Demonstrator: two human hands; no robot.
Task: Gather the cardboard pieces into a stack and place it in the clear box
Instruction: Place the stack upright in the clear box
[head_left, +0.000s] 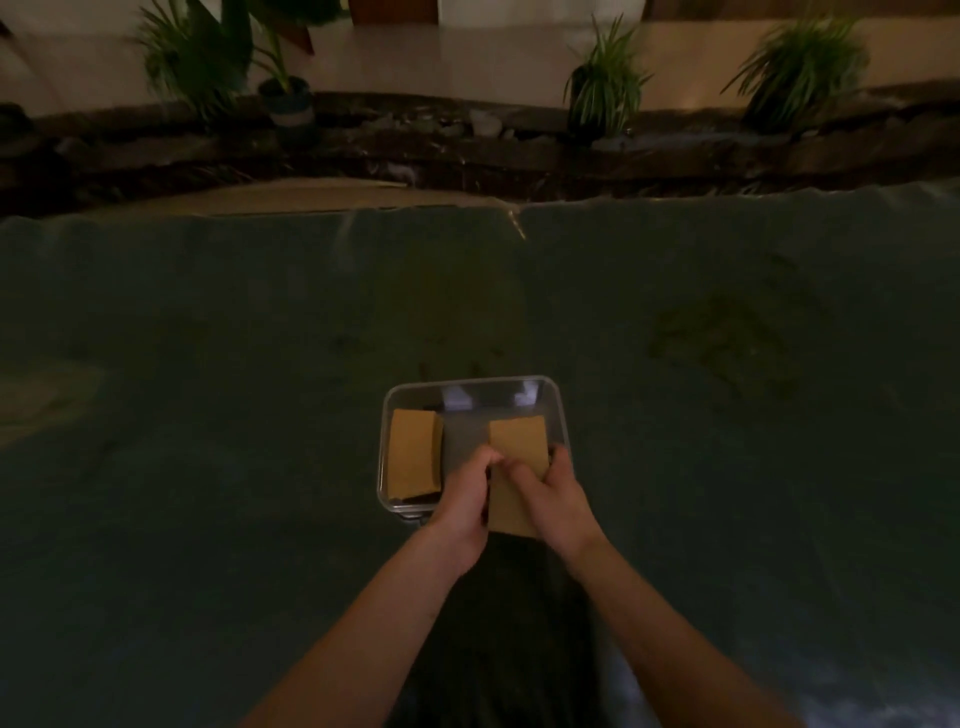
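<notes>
Cardboard stack sits clamped between your left hand and right hand, over the clear box.

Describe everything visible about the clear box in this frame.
The clear box is a rectangular, see-through plastic container with rounded corners, lidless, sitting upright on the dark cloth. One cardboard stack lies inside at its left. Both hands, left and right, hold a second stack over its right half.

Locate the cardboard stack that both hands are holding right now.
In the head view, lower centre: the held cardboard stack is gripped between the left hand and right hand, over the clear box's right half, beside another cardboard stack.
</notes>
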